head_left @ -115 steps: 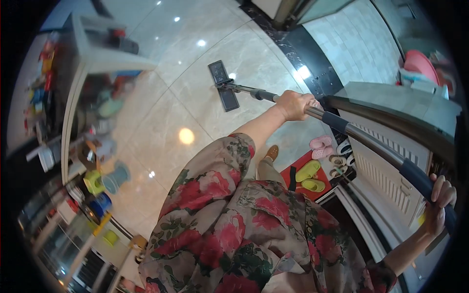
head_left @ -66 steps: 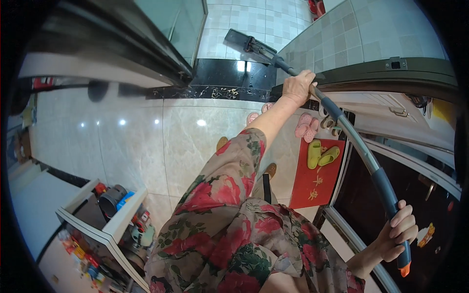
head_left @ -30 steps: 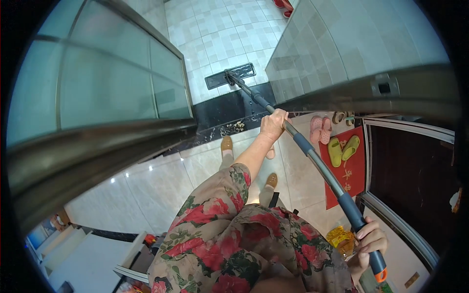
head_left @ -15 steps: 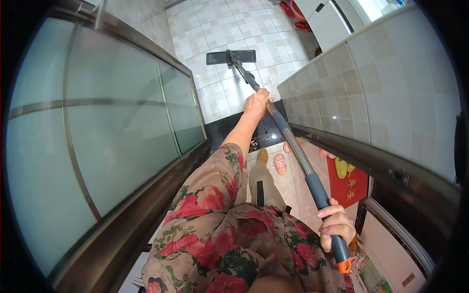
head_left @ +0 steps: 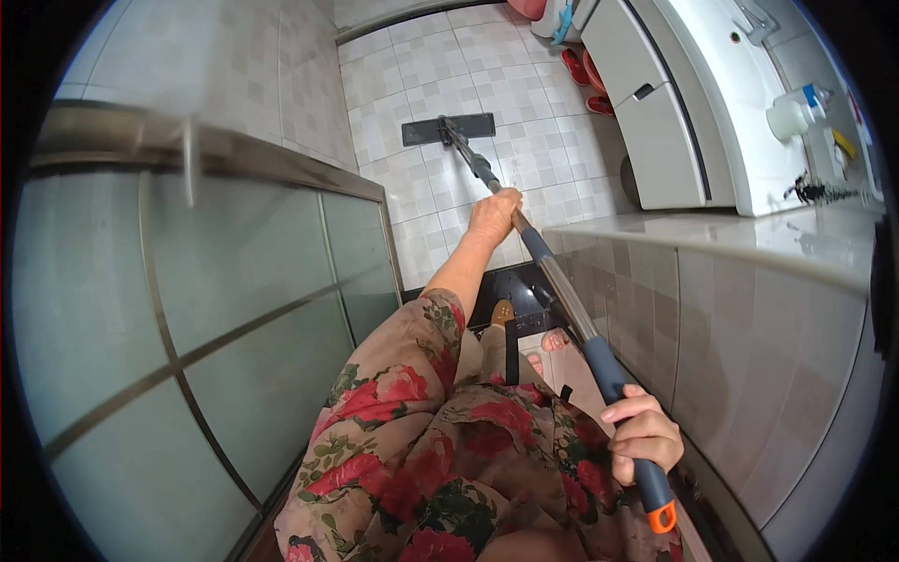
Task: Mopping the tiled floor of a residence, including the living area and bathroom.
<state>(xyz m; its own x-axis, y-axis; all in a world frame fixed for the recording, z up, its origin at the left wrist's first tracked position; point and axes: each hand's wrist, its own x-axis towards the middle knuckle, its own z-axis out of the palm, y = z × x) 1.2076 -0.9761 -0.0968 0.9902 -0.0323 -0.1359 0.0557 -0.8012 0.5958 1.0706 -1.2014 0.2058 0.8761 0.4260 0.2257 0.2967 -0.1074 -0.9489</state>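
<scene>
A flat mop (head_left: pixel 571 288) runs slantwise across the view, its metal pole fitted with dark grey grips and an orange hanging loop at the near end. Its dark rectangular head (head_left: pixel 468 127) lies flat on the tiled floor ahead. My left hand (head_left: pixel 494 217) is closed around the pole partway down, with the arm stretched forward. Near the top end, my right hand (head_left: pixel 646 436) wraps round the grey handle grip, just above the orange loop. The underside of the mop head is hidden.
On the left is a frosted glass door (head_left: pixel 253 253) with a metal frame. A tiled half wall (head_left: pixel 646 309) and a white sink cabinet (head_left: pixel 646 112) stand on the right. Red slippers (head_left: pixel 599 105) lie beside the cabinet. A black threshold (head_left: pixel 515 290) crosses the doorway by my feet.
I have moved forward into the doorway, with one foot now at the black threshold. More of the sink and cabinet shows; the red mat has left view. Both hands keep their hold on the mop.
</scene>
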